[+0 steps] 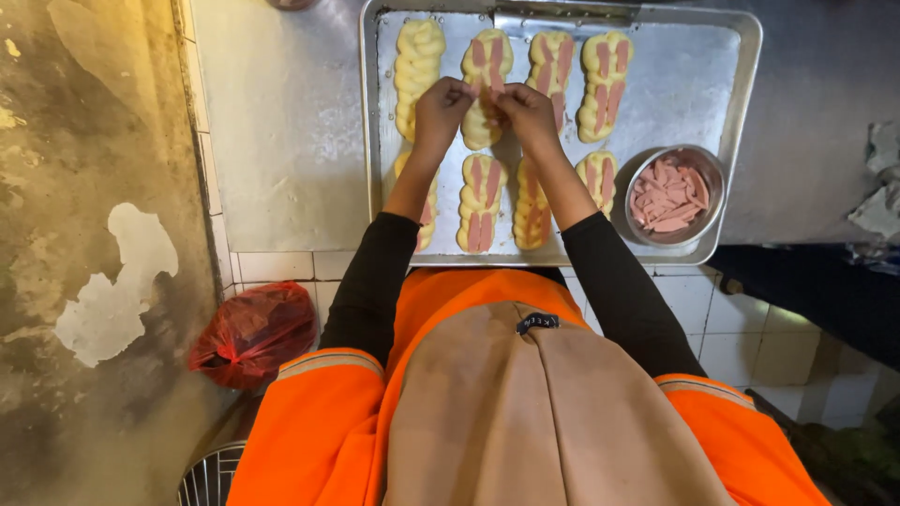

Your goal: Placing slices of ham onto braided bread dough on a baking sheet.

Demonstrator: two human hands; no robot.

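A metal baking tray [694, 84] on the counter holds several braided pieces of pale dough topped with pink sausage strips. My left hand [439, 108] and my right hand [527, 111] meet over the second dough piece [485, 70] in the far row, fingertips pinched together on a sausage strip [486, 91] lying on it. The leftmost far dough [418, 70] carries no strips. A round metal bowl [711, 169] of sausage strips sits on the tray's right side.
A red plastic bag [253, 333] lies on the floor to the left, next to the tiled counter front [281, 267]. A wire basket [211, 476] shows at the bottom left. Crumpled foil [881, 187] lies at the right edge.
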